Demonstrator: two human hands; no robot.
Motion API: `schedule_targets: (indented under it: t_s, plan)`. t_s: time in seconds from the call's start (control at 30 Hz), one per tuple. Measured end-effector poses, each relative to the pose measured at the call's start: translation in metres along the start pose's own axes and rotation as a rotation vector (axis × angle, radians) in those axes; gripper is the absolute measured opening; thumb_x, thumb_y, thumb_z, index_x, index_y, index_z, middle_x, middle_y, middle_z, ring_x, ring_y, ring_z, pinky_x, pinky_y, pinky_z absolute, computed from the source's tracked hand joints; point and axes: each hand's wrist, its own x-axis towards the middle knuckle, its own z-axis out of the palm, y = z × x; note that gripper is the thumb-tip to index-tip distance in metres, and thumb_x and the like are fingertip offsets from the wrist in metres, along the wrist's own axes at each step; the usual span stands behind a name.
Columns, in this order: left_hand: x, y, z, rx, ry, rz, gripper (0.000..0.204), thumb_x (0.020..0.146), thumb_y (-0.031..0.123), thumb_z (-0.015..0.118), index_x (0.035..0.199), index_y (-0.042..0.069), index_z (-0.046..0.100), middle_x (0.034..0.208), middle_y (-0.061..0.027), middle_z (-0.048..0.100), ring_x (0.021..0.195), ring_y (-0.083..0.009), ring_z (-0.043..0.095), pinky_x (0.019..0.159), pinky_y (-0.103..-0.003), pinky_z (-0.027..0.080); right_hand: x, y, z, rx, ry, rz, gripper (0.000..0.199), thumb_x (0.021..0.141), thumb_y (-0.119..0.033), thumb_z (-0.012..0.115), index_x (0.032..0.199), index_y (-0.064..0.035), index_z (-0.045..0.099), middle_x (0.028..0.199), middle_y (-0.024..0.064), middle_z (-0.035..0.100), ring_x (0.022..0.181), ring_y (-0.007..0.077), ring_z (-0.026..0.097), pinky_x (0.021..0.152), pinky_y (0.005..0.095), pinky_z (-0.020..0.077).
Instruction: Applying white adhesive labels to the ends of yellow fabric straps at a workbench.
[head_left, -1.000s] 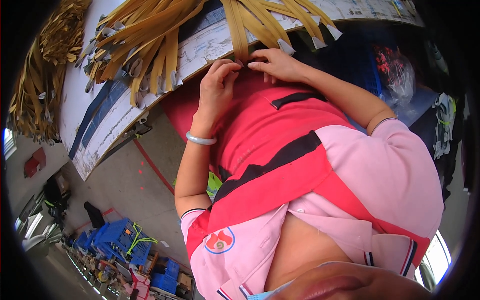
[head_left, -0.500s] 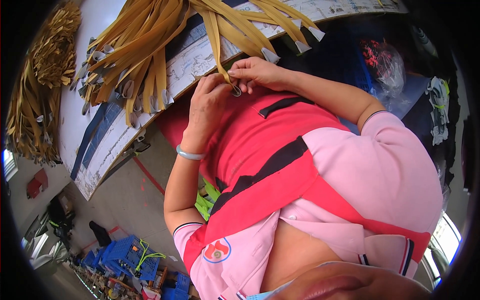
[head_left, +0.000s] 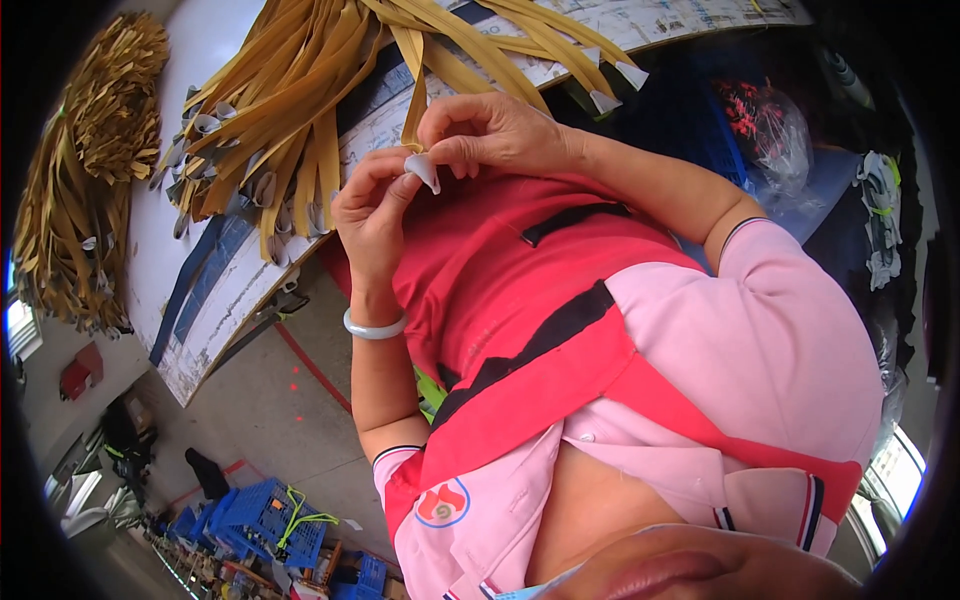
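Note:
A flat mustard-yellow strip (head_left: 416,100) hangs off the front edge of the table, and its pale end tab (head_left: 424,171) is folded into a cone shape between my hands. My left hand (head_left: 372,220), with a pale bangle on the wrist, pinches the strip by this tab with thumb and finger. On the other side my right hand (head_left: 500,138) is closed with thumb and fingertips against the strip just above the tab. A small yellow loop shows between them. The right fingertips partly hide the strip.
More such strips lie fanned in a bundle (head_left: 290,110) on the white worktable (head_left: 185,350), ends over its edge. A thick bunch of strips (head_left: 95,170) hangs at the far left. Blue crates (head_left: 265,515) stand on the floor; a clear plastic bag (head_left: 785,150) is at right.
Both hands have shifted left with the strip. My left hand now holds the tab turned up and visible, where a rolled end showed before.

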Motion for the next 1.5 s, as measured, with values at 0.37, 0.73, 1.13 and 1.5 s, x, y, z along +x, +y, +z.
schedule_targets:
  t_s: [0.37, 0.73, 1.13, 1.5]
  plan:
    - [0.004, 0.016, -0.017, -0.185, 0.021, -0.012, 0.009, 0.089, -0.004, 0.066, 0.098, -0.002, 0.067, 0.096, -0.0053, 0.066, 0.088, -0.0133, 0.062, 0.085, -0.026, 0.048, 0.039, -0.017, 0.007, 0.053, -0.184, 0.048, 0.013, 0.092, -0.014, 0.070, 0.099, -0.0038, 0.066, 0.084, 0.0020, 0.065, 0.063, 0.0060, 0.054, 0.058, 0.0196, 0.0444]
    - [0.008, -0.006, -0.030, -0.270, 0.083, -0.128, 0.008, 0.087, 0.001, 0.070, 0.095, 0.000, 0.068, 0.092, -0.0041, 0.070, 0.085, -0.0101, 0.064, 0.083, -0.024, 0.050, 0.051, -0.009, 0.002, -0.051, -0.115, 0.189, 0.021, 0.092, -0.023, 0.072, 0.093, -0.0059, 0.059, 0.080, 0.0017, 0.063, 0.065, 0.0057, 0.059, 0.060, 0.0184, 0.0476]
    - [0.002, -0.019, -0.033, -0.285, 0.072, -0.138, 0.008, 0.089, 0.004, 0.071, 0.096, 0.002, 0.070, 0.089, -0.0020, 0.070, 0.083, -0.0073, 0.062, 0.077, -0.020, 0.047, 0.052, -0.007, 0.004, -0.074, -0.224, 0.275, 0.020, 0.091, -0.022, 0.071, 0.093, -0.0053, 0.060, 0.083, 0.0020, 0.063, 0.069, 0.0065, 0.059, 0.063, 0.0195, 0.0485]
    - [-0.007, -0.028, 0.001, 0.595, 0.416, 0.330, 0.010, 0.080, -0.005, 0.070, 0.081, -0.001, 0.061, 0.075, -0.0104, 0.061, 0.068, -0.0216, 0.063, 0.063, -0.027, 0.050, 0.052, 0.009, 0.014, -0.960, -0.003, -0.283, 0.018, 0.084, -0.009, 0.070, 0.087, -0.0010, 0.054, 0.074, 0.0049, 0.058, 0.068, 0.0106, 0.060, 0.057, 0.0310, 0.0469]
